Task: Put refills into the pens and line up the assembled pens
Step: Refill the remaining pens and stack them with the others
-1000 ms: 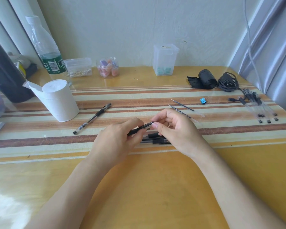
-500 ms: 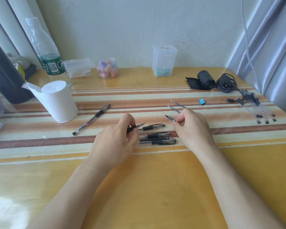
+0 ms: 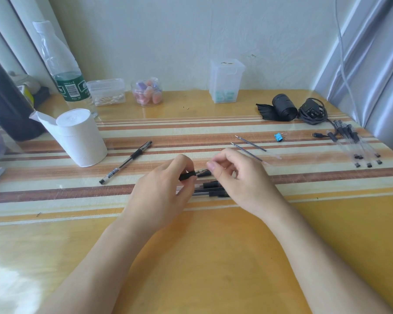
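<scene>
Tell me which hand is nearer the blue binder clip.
Right. The right hand sits on the near side of the clip, toward its left. The left hand, gripping a pen, lies farther left, beyond the right hand.

A glossy, wood-look tabletop (image 3: 213, 257) carries a woven-textured striped mat (image 3: 55, 193), a matt white paper roll (image 3: 77, 137), a clear plastic bottle (image 3: 59, 57) and a clear-barrelled plastic pen (image 3: 126, 162) with a black matt grip.
</scene>
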